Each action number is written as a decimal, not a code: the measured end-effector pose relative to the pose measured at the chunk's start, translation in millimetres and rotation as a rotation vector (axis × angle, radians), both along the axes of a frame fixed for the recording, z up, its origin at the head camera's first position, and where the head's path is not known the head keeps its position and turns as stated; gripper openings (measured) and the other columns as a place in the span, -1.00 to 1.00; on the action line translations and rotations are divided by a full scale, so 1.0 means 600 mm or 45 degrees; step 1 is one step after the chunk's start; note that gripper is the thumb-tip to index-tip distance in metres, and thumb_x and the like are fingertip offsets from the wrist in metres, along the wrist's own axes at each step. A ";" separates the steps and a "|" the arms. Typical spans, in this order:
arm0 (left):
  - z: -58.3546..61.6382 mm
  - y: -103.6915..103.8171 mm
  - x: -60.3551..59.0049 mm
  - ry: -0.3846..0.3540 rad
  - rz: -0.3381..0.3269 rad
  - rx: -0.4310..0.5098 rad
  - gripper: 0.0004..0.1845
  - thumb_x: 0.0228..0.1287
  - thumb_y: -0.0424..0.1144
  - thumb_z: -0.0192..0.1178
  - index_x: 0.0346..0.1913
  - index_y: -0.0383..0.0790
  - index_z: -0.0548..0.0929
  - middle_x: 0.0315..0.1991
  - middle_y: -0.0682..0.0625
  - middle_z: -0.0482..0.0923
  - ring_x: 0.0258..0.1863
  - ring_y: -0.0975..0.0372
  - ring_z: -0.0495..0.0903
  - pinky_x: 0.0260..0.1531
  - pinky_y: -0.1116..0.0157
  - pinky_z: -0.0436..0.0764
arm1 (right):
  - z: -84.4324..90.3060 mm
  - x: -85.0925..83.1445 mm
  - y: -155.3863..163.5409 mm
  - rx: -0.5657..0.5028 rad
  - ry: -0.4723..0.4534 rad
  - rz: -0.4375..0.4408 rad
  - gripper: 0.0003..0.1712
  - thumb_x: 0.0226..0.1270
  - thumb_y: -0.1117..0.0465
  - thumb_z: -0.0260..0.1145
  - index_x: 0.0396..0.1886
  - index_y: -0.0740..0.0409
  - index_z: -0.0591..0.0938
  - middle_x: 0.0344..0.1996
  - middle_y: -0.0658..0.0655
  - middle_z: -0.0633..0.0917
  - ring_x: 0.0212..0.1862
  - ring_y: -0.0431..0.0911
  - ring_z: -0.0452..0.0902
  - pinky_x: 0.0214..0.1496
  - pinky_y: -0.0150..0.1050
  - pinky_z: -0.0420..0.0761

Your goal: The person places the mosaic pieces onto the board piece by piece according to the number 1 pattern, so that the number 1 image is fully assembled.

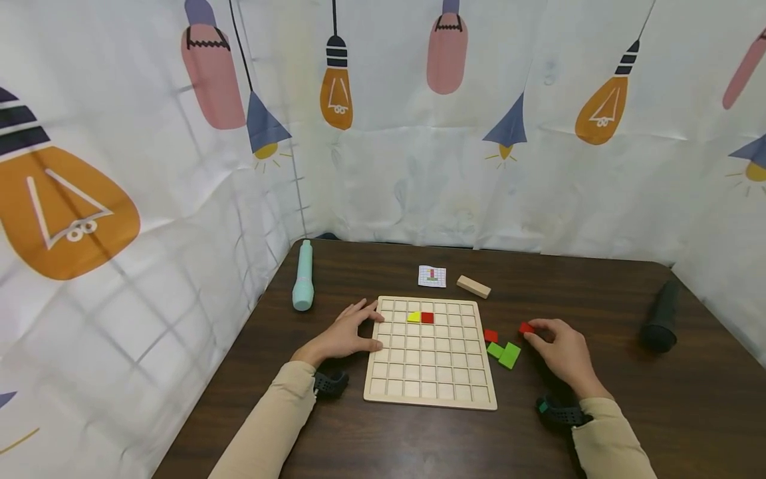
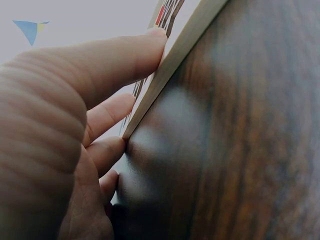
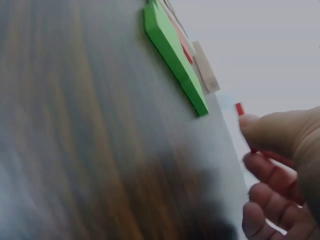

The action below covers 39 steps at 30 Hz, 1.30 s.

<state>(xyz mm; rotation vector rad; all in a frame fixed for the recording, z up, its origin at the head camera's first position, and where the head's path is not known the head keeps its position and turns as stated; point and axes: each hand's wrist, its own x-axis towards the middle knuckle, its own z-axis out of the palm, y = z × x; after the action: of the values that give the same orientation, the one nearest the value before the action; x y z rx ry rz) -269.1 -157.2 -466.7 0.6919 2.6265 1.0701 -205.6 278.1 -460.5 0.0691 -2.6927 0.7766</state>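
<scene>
From the head view, my right hand (image 1: 565, 352) pinches a small red block (image 1: 526, 327) on the table (image 1: 383, 439), just right of the grid board (image 1: 429, 351), whose open cells lie to the left of it; my left hand (image 1: 347, 332) rests flat with straight fingers against the board's left edge. At my left wrist, fingers (image 2: 120, 55) press that edge (image 2: 175, 55). At my right wrist, the red block (image 3: 239, 109) is mostly hidden behind my fingertips, the green piece (image 3: 172, 50) beyond it blurred.
</scene>
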 end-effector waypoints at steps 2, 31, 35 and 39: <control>0.002 0.001 0.000 0.003 -0.009 0.002 -0.51 0.18 0.01 0.39 0.17 0.06 0.56 0.56 -0.03 -0.02 0.55 -0.02 -0.26 0.39 -0.27 -0.18 | 0.002 0.001 -0.007 -0.024 0.033 0.003 -0.69 0.25 0.20 0.42 -0.06 0.25 0.70 -0.13 0.29 0.67 -0.27 0.08 0.57 -0.28 -0.02 0.59; 0.001 0.000 0.001 -0.032 0.039 0.001 -0.51 0.16 0.02 0.41 0.16 0.11 0.56 0.55 0.02 0.01 0.55 -0.01 -0.28 0.38 -0.28 -0.15 | 0.002 -0.015 -0.178 -0.204 -0.014 0.296 -0.75 0.21 0.20 0.46 -0.10 0.08 0.72 -0.24 -0.02 0.64 -0.39 -0.15 0.39 -0.43 -0.32 0.41; 0.002 0.001 0.002 -0.023 0.028 0.005 -0.52 0.16 0.01 0.40 0.15 0.10 0.57 0.55 0.00 0.01 0.55 -0.03 -0.27 0.38 -0.28 -0.16 | 0.002 -0.018 -0.193 -0.183 -0.049 0.299 -0.75 0.20 0.20 0.47 -0.10 0.06 0.73 -0.21 -0.04 0.66 -0.33 -0.15 0.42 -0.36 -0.30 0.45; 0.005 0.003 0.002 -0.021 0.019 0.006 -0.52 0.16 0.00 0.40 0.15 0.09 0.57 0.55 -0.01 0.01 0.55 -0.03 -0.27 0.38 -0.28 -0.17 | 0.002 -0.021 -0.207 -0.192 -0.108 0.320 -0.75 0.20 0.18 0.48 -0.10 0.03 0.73 -0.19 -0.06 0.66 -0.28 -0.15 0.47 -0.29 -0.26 0.51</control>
<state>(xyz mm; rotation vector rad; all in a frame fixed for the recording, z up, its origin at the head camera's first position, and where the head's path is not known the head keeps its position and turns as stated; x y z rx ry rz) -267.7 -155.3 -463.9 0.6632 2.6201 1.0815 -218.4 153.7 -459.2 0.3507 -2.7274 1.0775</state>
